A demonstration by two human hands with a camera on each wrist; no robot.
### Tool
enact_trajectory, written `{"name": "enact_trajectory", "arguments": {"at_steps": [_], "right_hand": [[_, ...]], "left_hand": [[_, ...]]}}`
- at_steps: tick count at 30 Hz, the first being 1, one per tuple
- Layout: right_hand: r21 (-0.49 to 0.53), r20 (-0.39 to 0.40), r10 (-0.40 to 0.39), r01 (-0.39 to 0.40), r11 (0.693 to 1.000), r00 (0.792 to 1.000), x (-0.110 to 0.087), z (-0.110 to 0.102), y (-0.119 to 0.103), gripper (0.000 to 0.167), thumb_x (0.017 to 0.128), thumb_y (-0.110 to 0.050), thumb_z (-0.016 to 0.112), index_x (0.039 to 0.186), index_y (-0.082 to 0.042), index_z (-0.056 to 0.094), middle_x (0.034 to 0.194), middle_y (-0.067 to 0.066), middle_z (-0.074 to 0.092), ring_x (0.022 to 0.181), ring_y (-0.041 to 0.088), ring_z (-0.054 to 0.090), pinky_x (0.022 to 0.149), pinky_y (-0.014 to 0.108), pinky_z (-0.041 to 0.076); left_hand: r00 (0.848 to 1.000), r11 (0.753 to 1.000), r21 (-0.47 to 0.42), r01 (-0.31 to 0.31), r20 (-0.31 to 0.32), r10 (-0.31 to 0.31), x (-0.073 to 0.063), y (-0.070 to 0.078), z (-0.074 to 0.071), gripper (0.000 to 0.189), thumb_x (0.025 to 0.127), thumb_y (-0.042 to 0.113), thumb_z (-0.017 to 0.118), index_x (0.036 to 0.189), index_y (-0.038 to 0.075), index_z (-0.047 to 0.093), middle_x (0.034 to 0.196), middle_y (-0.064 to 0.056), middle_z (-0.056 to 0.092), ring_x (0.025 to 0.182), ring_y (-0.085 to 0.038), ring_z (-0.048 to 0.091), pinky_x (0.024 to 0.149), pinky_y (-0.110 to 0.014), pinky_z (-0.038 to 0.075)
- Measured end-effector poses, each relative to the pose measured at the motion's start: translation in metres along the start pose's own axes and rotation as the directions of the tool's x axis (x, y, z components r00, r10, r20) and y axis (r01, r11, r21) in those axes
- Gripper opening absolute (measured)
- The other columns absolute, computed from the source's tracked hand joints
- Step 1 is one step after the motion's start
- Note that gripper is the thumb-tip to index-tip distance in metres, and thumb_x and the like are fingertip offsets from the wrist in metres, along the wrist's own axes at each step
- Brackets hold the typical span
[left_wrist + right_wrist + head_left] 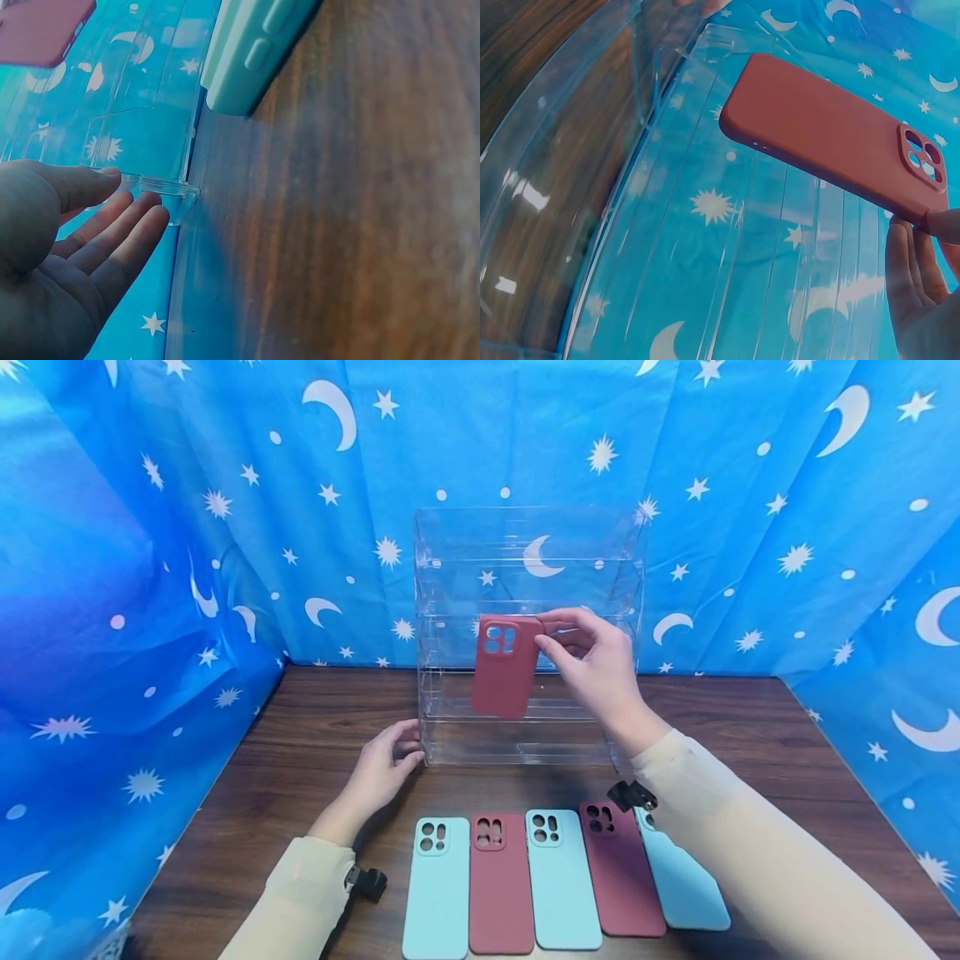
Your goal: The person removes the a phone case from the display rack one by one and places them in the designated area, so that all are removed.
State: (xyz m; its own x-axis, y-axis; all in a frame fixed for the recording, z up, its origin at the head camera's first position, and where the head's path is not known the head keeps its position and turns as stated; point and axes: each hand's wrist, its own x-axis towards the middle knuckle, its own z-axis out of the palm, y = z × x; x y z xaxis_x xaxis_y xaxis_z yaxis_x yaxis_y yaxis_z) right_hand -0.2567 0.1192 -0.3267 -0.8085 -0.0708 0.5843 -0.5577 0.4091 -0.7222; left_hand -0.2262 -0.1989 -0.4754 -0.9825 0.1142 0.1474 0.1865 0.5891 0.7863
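Observation:
My right hand [592, 656] pinches a dark red phone case [506, 681] by its upper right edge, between thumb and fingers. The case hangs upright in front of a clear tiered rack [525, 756], camera cutouts at the top. In the right wrist view the same red case [817, 131] stretches over the see-through tiers, with thumb and fingers at its camera end. My left hand [382, 768] is at the rack's lower left side, fingertips right at its edge. The left wrist view shows these fingers [124, 240] nearly straight, thumb apart from them.
In front of the rack several phone cases lie in a row on the brown wooden table [300, 727], light blue ones [435, 893] alternating with red ones [502, 893]. My right forearm covers part of the rightmost blue case [686, 889]. A blue star-and-moon curtain [510, 435] surrounds the table.

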Motion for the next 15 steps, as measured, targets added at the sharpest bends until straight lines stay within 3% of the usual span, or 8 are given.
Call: {"name": "enact_trajectory", "arguments": {"at_steps": [8, 15], "right_hand": [[-0.054, 0.023, 0.061, -0.059, 0.997, 0.998, -0.012, -0.021, 0.006, 0.026, 0.096, -0.024, 0.075, 0.122, -0.020, 0.074, 0.113, 0.003, 0.076, 0.095, 0.018, 0.078, 0.082, 0.013, 0.058], [-0.077, 0.028, 0.083, -0.080, 0.994, 0.996, -0.015, -0.040, 0.006, 0.027, 0.097, -0.022, 0.074, 0.123, -0.019, 0.074, 0.113, 0.005, 0.076, 0.087, 0.016, 0.077, 0.076, 0.012, 0.058]], "left_hand": [[1.000, 1.000, 0.013, -0.008, -0.001, 0.008, 0.000, -0.002, 0.001, 0.050, 0.099, 0.007, 0.069, 0.146, 0.008, 0.053, 0.134, -0.016, 0.065, 0.122, -0.031, 0.069, 0.099, -0.043, 0.060], [1.000, 1.000, 0.002, -0.025, -0.011, 0.025, 0.000, 0.000, 0.002, 0.050, 0.097, 0.003, 0.069, 0.146, 0.006, 0.054, 0.132, -0.018, 0.066, 0.119, -0.033, 0.070, 0.097, -0.042, 0.061]]}}
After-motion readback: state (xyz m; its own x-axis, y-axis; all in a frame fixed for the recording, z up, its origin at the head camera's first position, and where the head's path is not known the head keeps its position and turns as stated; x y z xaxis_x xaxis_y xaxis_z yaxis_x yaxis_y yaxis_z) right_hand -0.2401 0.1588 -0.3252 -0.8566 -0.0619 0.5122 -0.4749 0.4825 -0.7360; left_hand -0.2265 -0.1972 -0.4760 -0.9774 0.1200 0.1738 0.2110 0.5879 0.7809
